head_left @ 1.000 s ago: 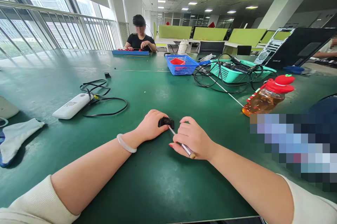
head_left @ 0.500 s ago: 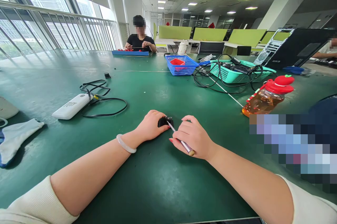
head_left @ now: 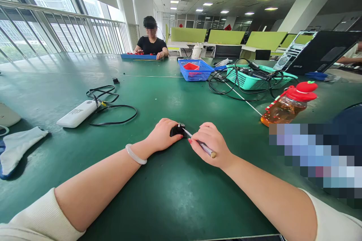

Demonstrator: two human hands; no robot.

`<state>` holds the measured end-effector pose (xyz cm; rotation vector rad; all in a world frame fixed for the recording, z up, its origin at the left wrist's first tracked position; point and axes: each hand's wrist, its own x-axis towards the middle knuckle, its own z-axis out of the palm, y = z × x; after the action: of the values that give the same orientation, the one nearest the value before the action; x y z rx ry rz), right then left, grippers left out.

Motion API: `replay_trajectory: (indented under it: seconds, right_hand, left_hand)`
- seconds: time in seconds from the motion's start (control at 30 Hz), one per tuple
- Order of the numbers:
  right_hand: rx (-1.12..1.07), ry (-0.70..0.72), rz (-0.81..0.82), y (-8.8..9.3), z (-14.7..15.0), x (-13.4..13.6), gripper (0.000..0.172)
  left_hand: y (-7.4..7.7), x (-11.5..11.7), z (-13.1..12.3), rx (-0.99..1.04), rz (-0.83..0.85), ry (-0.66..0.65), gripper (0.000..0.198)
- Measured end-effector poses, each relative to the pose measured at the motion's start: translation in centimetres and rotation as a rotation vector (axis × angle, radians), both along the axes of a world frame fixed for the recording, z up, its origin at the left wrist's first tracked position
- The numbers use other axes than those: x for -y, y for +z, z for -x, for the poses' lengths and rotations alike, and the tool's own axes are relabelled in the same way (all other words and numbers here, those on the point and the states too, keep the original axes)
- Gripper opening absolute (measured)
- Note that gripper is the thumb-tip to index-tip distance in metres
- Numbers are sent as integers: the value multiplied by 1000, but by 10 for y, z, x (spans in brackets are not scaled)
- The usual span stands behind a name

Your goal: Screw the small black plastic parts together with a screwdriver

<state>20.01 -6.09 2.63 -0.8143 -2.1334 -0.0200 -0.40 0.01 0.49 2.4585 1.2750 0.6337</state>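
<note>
Black block (head_left: 175, 131) in left hand (head_left: 162, 134), near screwdriver tip (head_left: 185, 131)

No legible text. White rounded oblong plastic device (head_left: 78, 114), left part of frame: grey printed marking, too small to read.

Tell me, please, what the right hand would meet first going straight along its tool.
Likely the small black part in the left hand, though whether the tool touches it is unclear.

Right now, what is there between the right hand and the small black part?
In the head view, the metal shaft of a slim tool spans that stretch, from the right hand toward the black part.
</note>
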Motion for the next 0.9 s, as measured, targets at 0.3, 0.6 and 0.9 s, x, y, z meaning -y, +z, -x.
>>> replay_trajectory:
  seconds: [0.3, 0.6, 0.9]
  right_hand:
    - [-19, -4, 67, 0, 0, -1, 25]
    - [12, -63, 109, -9, -1, -7, 19]
    - [-58, -133, 191, -12, 1, -9, 11]
  left_hand:
    - [0, 0, 0, 20, -18, -11, 31]
    - [-1, -1, 1, 7, -11, 5, 32]
    - [-3, -1, 2, 30, -21, -23, 34]
